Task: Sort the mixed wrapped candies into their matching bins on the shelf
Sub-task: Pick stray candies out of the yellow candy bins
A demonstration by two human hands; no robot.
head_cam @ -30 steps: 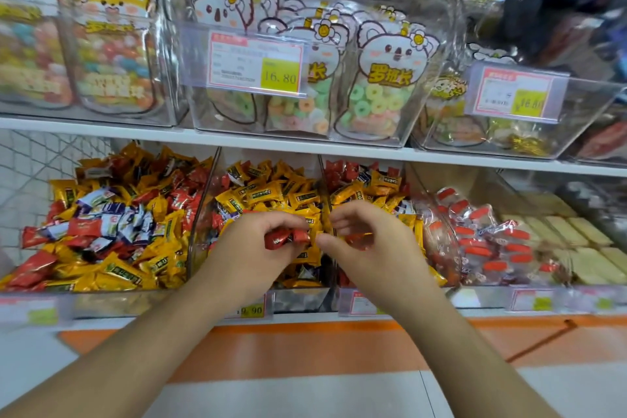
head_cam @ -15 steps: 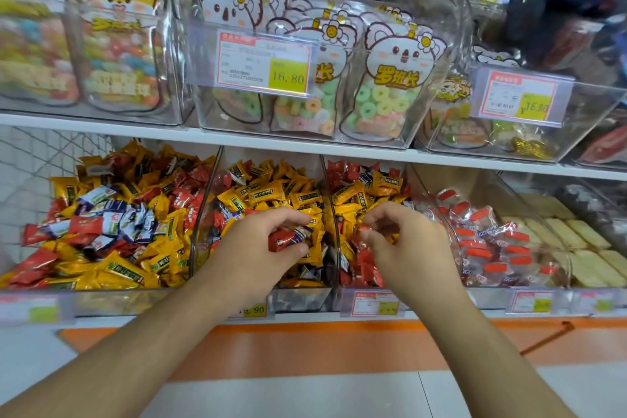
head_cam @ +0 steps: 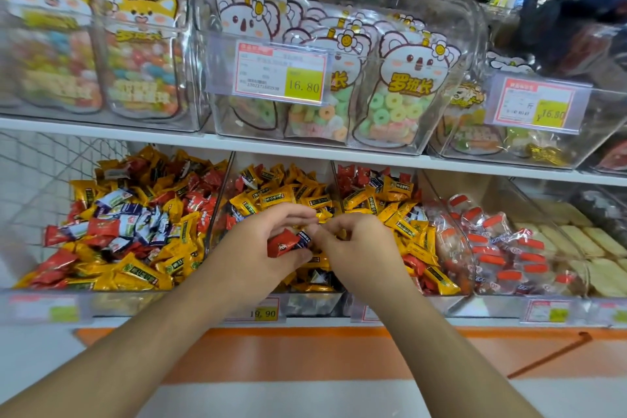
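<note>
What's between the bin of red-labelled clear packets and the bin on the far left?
In the head view, two bins of mixed yellow and red wrapped candies sit between them; both hands work there.

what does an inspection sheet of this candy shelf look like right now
surface: lower shelf carries clear bins with price tags along its front edge
job's things: red wrapped candies in the left hand; left bin mixes yellow, red and white-blue wrappers; middle bin mostly yellow
clutter: orange-capped packets in a bin to the right
grip: left hand holds the red candies; right hand has fingertips at them, its hold unclear
cables: nothing seen
surroundings: koala-print gummy ring bags above, price tag reading 16.80
</note>
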